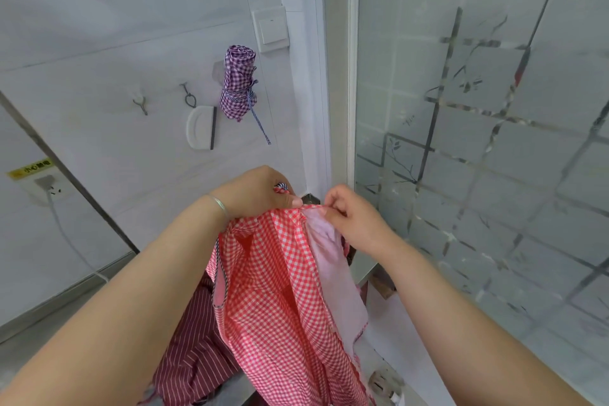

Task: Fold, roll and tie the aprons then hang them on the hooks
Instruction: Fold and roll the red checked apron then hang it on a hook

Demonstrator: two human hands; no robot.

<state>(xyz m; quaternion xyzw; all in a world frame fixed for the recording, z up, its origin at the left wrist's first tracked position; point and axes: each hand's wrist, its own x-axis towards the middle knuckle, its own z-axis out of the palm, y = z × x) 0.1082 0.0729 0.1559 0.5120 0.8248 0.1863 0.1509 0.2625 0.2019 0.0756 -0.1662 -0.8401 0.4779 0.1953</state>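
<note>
Both forearms reach forward and upward, converging at the top edge of the red gingham apron [280,273]. The left hand [253,191] sits at the left end of that edge, fingers curled round the cloth and a striped cord, a thin bangle on its wrist. The right hand [352,217] pinches the edge's right end, knuckles bent.

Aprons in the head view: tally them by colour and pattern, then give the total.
Purple checked apron, rolled, tied and hanging on the wall: 1
Red checked apron, held up by the left hand and right hand: 1
Dark red striped apron, lying below: 1
Total: 3
</note>
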